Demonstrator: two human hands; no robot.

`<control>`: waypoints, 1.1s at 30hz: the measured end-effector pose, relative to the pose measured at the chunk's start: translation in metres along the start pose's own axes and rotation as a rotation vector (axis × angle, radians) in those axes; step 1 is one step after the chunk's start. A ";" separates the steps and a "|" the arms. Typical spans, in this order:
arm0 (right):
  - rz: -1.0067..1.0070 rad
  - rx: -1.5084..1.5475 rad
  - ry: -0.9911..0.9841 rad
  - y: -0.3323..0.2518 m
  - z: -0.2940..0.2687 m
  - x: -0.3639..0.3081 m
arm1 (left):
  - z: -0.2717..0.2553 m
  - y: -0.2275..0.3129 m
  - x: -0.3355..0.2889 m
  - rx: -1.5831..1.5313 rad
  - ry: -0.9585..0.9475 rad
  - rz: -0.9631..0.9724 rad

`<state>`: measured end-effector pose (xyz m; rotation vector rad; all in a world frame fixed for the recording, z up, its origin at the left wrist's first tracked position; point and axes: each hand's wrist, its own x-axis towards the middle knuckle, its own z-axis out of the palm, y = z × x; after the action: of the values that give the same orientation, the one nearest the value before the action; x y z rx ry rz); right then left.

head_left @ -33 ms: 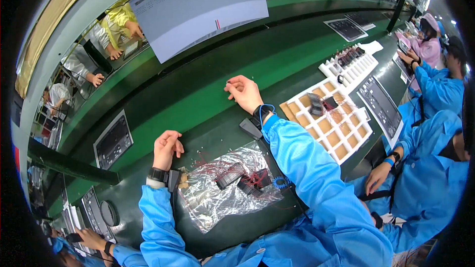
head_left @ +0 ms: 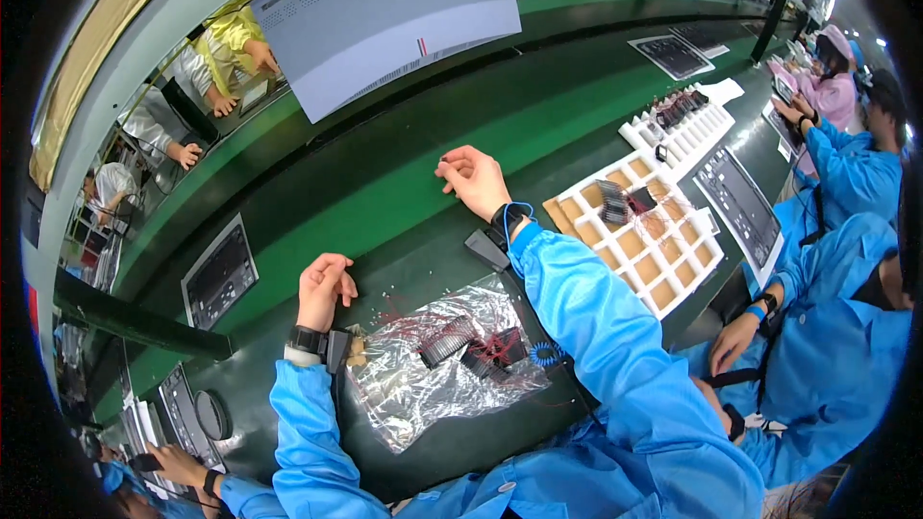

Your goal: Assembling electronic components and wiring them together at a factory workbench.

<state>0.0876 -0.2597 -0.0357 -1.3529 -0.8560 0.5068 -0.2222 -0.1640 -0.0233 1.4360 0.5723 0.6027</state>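
Note:
Above the green surface, my right hand is closed in a pinch; a tiny pale speck at its fingertips is too small to name. My left hand rests lower and to the left, its fingers curled inward and hiding whatever may be inside. Between my forearms lies a crumpled silvery plastic bag. On it sit dark ribbed bundles of small parts with thin red wires, touched by neither hand. Several tiny white bits are scattered beside my left hand.
To the right are a white divided tray holding wired parts and a white slotted rack. Dark printed sheets lie about. A large grey panel stands ahead. A co-worker in blue sits close on my right.
Both of my hands and the things on the bench stay put. At the right, the co-worker's lower arm has shifted slightly.

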 end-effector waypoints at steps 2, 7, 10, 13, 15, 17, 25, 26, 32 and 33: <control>-0.021 -0.016 0.013 0.001 0.000 0.000 | 0.001 0.001 0.000 0.004 0.002 -0.005; -0.033 -0.050 0.006 0.000 -0.001 -0.001 | 0.002 0.002 -0.001 0.009 0.008 -0.020; -0.027 -0.009 -0.007 0.001 -0.001 0.000 | 0.002 0.001 0.000 0.012 0.007 -0.016; -0.045 -0.027 0.007 0.002 -0.001 0.000 | 0.001 0.001 0.001 0.005 0.000 -0.011; -0.052 -0.025 0.002 0.003 -0.002 0.000 | 0.000 0.001 0.002 -0.010 0.005 -0.029; -0.061 0.009 -0.008 0.004 -0.002 0.000 | 0.000 0.000 0.003 -0.015 0.002 -0.024; 0.003 0.042 -0.060 -0.001 0.002 -0.001 | -0.003 0.000 0.000 0.071 0.006 -0.025; 0.012 -0.024 -0.044 0.002 -0.004 0.000 | 0.001 0.000 0.003 0.059 -0.012 -0.032; 0.045 -0.020 -0.057 0.003 0.000 0.000 | -0.002 -0.002 -0.002 -0.041 -0.013 -0.073; 0.034 -0.035 -0.056 0.003 0.000 -0.001 | -0.003 -0.001 -0.003 -0.032 -0.019 -0.067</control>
<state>0.0875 -0.2595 -0.0391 -1.3928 -0.8929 0.5608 -0.2260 -0.1636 -0.0245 1.3860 0.5905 0.5424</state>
